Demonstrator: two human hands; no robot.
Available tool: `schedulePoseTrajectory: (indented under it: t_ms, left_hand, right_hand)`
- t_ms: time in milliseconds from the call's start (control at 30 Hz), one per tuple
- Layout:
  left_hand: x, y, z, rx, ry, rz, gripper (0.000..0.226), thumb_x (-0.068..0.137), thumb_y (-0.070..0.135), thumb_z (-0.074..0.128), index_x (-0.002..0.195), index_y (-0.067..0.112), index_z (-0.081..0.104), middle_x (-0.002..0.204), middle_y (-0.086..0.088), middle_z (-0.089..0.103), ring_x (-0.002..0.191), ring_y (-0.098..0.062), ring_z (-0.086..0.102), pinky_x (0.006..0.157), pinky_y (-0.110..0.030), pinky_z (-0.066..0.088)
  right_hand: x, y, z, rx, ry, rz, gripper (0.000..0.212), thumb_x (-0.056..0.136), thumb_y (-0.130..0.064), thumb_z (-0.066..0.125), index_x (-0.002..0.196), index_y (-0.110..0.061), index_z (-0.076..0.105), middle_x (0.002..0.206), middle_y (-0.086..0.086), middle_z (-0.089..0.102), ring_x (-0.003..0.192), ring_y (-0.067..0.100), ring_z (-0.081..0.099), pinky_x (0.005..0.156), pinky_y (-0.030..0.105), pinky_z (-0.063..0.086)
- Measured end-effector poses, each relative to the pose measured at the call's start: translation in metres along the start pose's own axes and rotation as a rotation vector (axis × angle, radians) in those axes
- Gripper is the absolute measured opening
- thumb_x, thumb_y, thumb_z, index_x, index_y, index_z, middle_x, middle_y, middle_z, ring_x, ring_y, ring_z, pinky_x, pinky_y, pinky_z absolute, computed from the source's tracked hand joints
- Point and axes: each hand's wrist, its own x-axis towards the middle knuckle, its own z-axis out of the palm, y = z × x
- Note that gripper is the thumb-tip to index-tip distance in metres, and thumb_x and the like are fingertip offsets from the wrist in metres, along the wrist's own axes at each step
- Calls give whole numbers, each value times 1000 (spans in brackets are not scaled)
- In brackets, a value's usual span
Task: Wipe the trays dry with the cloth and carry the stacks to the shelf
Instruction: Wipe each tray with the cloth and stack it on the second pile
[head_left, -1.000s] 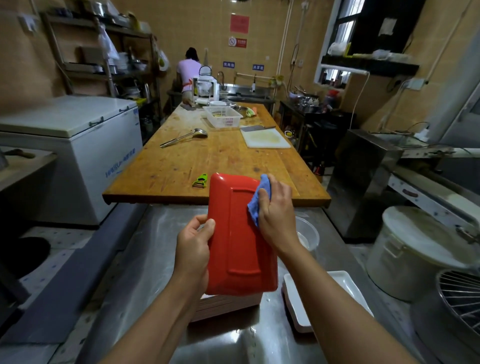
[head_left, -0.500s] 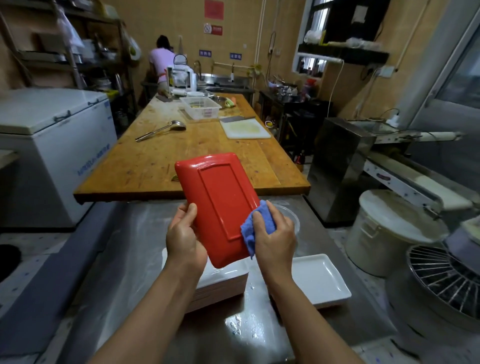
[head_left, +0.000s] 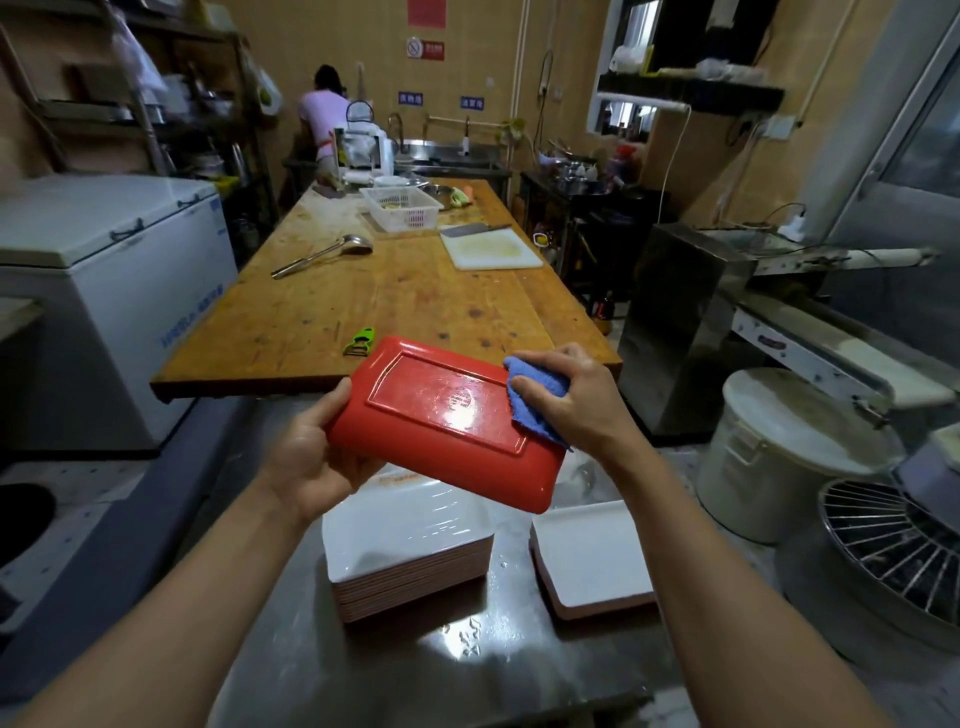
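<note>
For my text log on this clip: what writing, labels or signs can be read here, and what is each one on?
None can be read for certain.
Red tray: round embossed mark on its underside, too blurred.
Freezer: blue lettering on the front, too blurred.
Red poster on the back wall: cut off, unreadable.
No-smoking style sign: symbol shows, its characters too small.
Two blue wall labels: too small.
</note>
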Motion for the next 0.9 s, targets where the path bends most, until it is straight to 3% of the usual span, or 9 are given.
schedulePoseTrajectory:
  t_ms: [133, 367, 500, 600, 733, 900]
  left_hand:
    - [1, -9, -3, -70, -12, 62, 41, 94, 31, 49, 70, 15, 78, 76, 0, 74, 67, -11, 71, 52, -26, 56]
    - [8, -16, -1, -219, 93, 122, 20, 92, 29, 56, 98, 14, 67, 82, -4, 75, 72, -15, 72, 58, -30, 59]
    - [9, -21, 3, -247, 127, 153, 19, 93, 30, 54, 94, 16, 67, 76, -3, 74, 67, -14, 71, 56, -30, 59]
    - [8, -28, 6, -248, 109, 168, 25, 93, 35, 52, 95, 15, 67, 80, -5, 74, 70, -16, 72, 58, -31, 59]
    - [4, -41, 15, -173, 50, 189, 35, 93, 41, 47, 98, 12, 64, 81, -8, 74, 72, -16, 72, 58, -29, 58]
    - [0, -49, 22, -81, 14, 205, 43, 93, 44, 41, 105, 10, 64, 92, -9, 73, 80, -17, 71, 73, -31, 57]
  right_hand:
    - [-5, 2, 6, -24, -43, -38, 40, 93, -26, 56, 132, -19, 54, 128, 2, 48, 114, 13, 48, 92, 20, 35]
    - [-25, -1, 19, -18, -23, -134, 45, 97, -19, 48, 141, -17, 40, 150, -3, 30, 137, 9, 27, 113, 29, 27]
    - [-41, 6, 25, -105, -1, -185, 47, 96, -21, 50, 142, -17, 38, 151, 1, 28, 140, 15, 25, 113, 30, 25]
    - [-47, 10, 29, -234, 45, -205, 48, 94, -28, 48, 139, -14, 43, 149, 8, 33, 140, 25, 27, 112, 37, 28]
    - [-50, -2, 49, -455, 118, -298, 49, 89, -30, 53, 135, -12, 50, 141, 13, 46, 133, 34, 39, 108, 44, 30]
    - [-49, -30, 80, -439, 113, -345, 49, 92, -36, 42, 136, -16, 48, 142, 12, 46, 133, 33, 40, 109, 42, 29]
